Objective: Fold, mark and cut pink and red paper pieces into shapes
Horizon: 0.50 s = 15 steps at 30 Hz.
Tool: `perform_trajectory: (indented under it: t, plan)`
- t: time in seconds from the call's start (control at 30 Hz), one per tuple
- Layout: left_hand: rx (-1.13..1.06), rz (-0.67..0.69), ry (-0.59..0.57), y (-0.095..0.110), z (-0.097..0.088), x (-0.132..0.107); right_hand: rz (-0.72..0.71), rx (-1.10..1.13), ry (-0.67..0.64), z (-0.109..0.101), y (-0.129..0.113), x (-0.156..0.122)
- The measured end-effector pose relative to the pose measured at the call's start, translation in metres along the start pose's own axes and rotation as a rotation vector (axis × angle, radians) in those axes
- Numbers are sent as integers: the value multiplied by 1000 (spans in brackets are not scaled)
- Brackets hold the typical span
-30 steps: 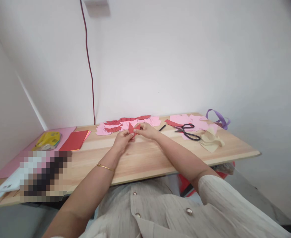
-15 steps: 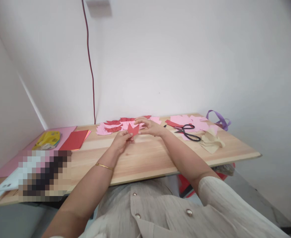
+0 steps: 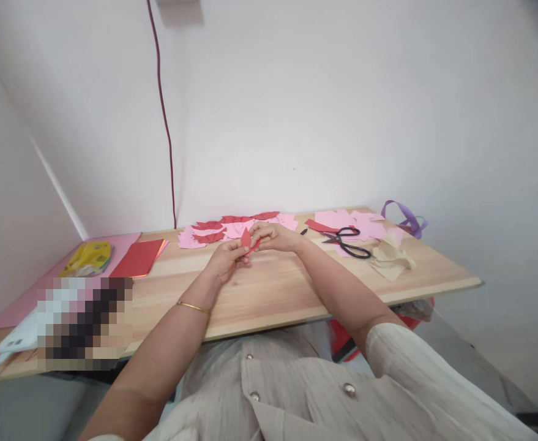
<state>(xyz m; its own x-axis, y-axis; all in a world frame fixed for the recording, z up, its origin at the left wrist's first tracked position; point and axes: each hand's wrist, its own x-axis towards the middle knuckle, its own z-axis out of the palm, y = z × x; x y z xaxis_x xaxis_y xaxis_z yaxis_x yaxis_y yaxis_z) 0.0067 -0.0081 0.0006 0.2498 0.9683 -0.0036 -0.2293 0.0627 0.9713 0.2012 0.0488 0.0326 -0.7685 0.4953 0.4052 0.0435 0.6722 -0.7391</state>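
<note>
Between my two hands, above the wooden table (image 3: 269,288), is a small red paper cutout (image 3: 245,238) with a pointed tip. My left hand (image 3: 229,258) pinches its lower left part between thumb and fingers. The fingers of my right hand (image 3: 271,236) are closed on its right side and cover much of it. Just behind my hands, pink paper cutouts (image 3: 236,229) and red paper cutouts (image 3: 209,236) lie in overlapping rows along the wall.
On the right are black-handled scissors (image 3: 355,251), pink paper pieces (image 3: 365,228), a red strip (image 3: 326,226), crumpled beige paper (image 3: 392,260) and a purple ribbon (image 3: 409,220). Red paper sheets (image 3: 138,258), a yellow packet (image 3: 87,258) and a white power bank (image 3: 18,337) lie left.
My right hand's fingers have closed onto the red cutout's right side. Two points showed on the cutout before; one shows now. My left hand keeps its pinch.
</note>
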Motion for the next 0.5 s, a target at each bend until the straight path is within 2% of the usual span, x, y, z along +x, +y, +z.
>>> perform_trajectory:
  t: [0.13,0.33,0.5]
  plan:
    - [57,50,56,-1,2,1,59,63,-7,-1,3,-1]
    - [300,199,147,1,7,1,150,85,43,1,5,-2]
    - [165,148,86,2,9,1,192,87,125,4,3,-2]
